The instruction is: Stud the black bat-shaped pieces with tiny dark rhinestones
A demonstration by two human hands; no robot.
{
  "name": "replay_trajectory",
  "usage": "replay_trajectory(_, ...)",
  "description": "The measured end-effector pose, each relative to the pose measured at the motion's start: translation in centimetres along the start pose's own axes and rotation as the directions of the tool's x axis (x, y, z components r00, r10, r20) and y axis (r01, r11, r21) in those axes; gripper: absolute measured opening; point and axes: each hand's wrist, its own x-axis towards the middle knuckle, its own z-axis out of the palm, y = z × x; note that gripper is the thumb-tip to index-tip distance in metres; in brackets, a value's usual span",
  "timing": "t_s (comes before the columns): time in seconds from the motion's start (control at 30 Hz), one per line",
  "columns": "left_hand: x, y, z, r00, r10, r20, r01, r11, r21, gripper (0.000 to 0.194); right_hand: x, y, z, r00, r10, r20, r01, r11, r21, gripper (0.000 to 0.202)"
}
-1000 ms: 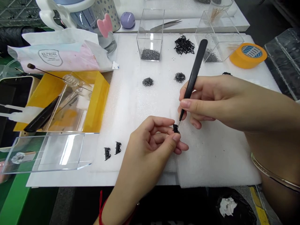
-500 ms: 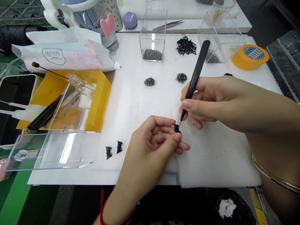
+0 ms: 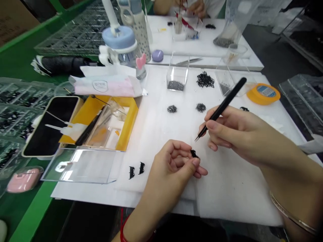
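Between its thumb and fingertips, my left hand (image 3: 176, 164) pinches a small black part (image 3: 193, 154) above the white foam sheet. Black tweezers (image 3: 222, 107) are held in my right hand (image 3: 232, 134), their fine tips slightly parted, up and right of the part and not touching it. Two similar black pieces, one (image 3: 131, 172) beside another (image 3: 141, 167), lie left of my left wrist. Farther back are two little piles of tiny dark bits, the left pile (image 3: 172, 109) and the right pile (image 3: 201, 107), and a heap of black links (image 3: 205, 80).
A yellow box (image 3: 130, 126) with tools stands left, behind a clear lid (image 3: 83, 168) and beside a phone (image 3: 50, 126). Clear boxes, one (image 3: 178, 72) holding dark bits, and orange tape (image 3: 263, 94) are at the back. Another person's hands (image 3: 196, 8) work beyond.
The camera view has tilted up, showing more of the far table and another person's hands. The tweezer tips have moved away from the black part, which stays in my left hand.
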Motion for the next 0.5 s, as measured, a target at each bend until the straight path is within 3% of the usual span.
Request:
replay_trajectory(0.17, -0.1, -0.2, 0.2, 0.989, 0.068, -0.13, -0.09, 0.981, -0.172, 0.027, -0.3, 0.3, 1.1, 0.997, 0.081, 0.014, -0.083, 0.974, 0.21, 0.025)
replay_trajectory(0.3, -0.2, -0.7, 0.3, 0.979, 0.111, -0.172, -0.152, 0.957, -0.246, 0.022, -0.5, 0.4, 2.1, 0.977, 0.214, 0.017, -0.212, 0.949, 0.235, 0.032)
replay_trajectory(0.5, -0.2, -1.0, 0.3, 0.972, 0.137, -0.19, -0.184, 0.949, -0.258, 0.02, -0.6, 0.6, 2.9, 0.987, 0.159, -0.005, -0.153, 0.959, 0.239, 0.03)
